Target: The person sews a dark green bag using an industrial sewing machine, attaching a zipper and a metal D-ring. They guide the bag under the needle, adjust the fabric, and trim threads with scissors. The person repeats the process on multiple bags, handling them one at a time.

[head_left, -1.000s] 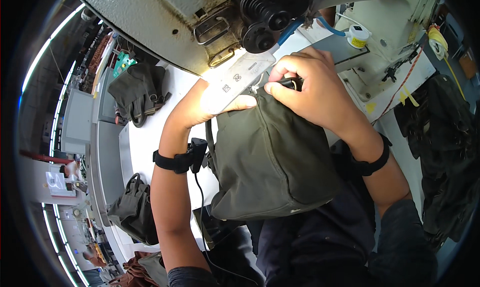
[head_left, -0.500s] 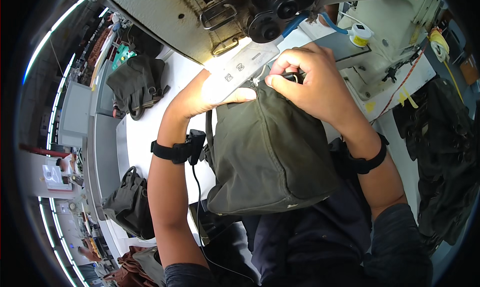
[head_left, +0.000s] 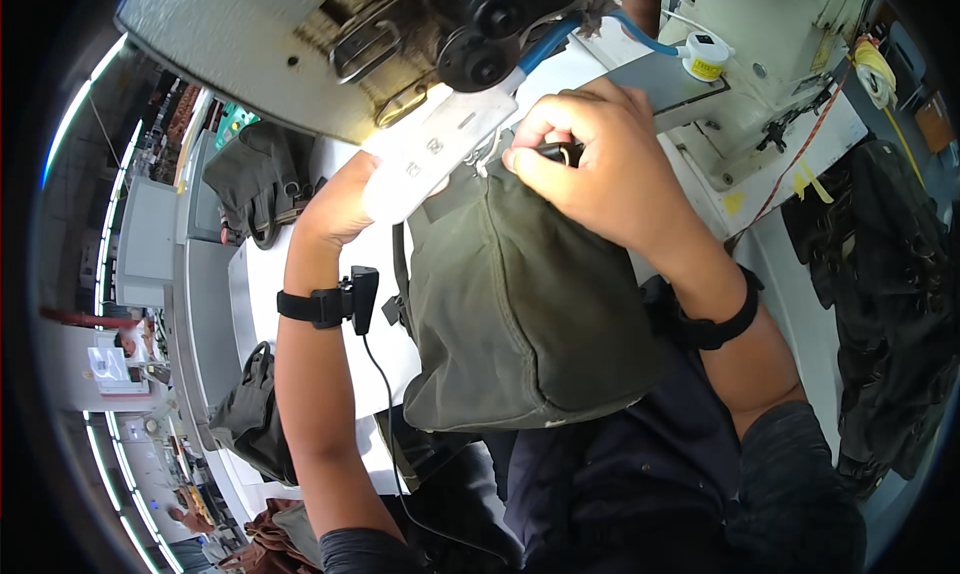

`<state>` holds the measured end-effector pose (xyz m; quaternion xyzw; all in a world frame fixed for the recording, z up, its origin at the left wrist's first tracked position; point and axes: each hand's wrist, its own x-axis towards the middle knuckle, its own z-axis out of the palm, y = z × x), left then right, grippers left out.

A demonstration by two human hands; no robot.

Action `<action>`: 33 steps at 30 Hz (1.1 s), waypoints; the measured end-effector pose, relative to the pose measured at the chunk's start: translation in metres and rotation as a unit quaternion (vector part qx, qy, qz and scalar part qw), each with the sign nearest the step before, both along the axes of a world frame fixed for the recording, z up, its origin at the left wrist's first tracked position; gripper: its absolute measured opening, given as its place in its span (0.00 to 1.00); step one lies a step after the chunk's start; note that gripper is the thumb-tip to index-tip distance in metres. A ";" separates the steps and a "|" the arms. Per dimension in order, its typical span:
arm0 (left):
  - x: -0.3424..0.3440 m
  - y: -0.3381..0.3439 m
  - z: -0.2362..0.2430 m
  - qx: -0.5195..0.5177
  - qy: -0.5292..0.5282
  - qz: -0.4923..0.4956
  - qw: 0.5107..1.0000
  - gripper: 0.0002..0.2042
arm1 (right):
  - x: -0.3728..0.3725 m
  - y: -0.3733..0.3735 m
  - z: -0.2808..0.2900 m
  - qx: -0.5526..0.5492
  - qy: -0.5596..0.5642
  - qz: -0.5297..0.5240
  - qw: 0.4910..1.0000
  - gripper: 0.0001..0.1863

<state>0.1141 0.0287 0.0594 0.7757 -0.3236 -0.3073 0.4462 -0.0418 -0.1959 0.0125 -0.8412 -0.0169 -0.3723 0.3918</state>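
A dark olive fabric bag (head_left: 540, 304) hangs in front of me, its raised seam running down the middle. My right hand (head_left: 605, 159) is closed at the bag's upper edge, thumb and fingers pinching it. Under those fingers a black rounded piece (head_left: 560, 152) shows, perhaps a handle. My left hand (head_left: 345, 202) is at the upper left, its fingers mostly covered by a white elongated lamp (head_left: 425, 159); whether they grip the bag is hidden. A pale cord or hook (head_left: 488, 152) shows by the bag's top.
A sewing machine head (head_left: 250, 44) with dark knobs overhangs the work from above. Other olive bags (head_left: 262, 179) stand on the white table (head_left: 295, 304) to the left. More dark bags (head_left: 890, 314) are piled at the right. A black cable (head_left: 385, 404) trails from my left wrist strap (head_left: 315, 307).
My left hand has drawn left, off the bag's top corner, and its thumb has gone behind the lamp. The right hand keeps its pinch. The view has shifted slightly.
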 end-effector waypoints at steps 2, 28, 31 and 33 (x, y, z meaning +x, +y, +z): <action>0.013 0.009 0.002 0.027 -0.019 0.017 0.999 0.28 | -0.008 0.006 0.001 -0.021 -0.026 -0.036 0.999 0.05; -0.157 0.006 0.011 0.195 -0.574 -0.033 0.795 0.49 | -0.048 0.073 -0.027 0.405 0.070 0.134 0.902 0.11; -0.139 0.004 -0.043 0.105 -0.635 0.048 0.764 0.46 | -0.050 0.073 -0.025 0.404 0.063 0.155 0.899 0.11; -0.137 0.002 -0.055 0.049 -0.617 0.074 0.782 0.44 | -0.052 0.068 -0.019 0.393 0.054 0.166 0.903 0.11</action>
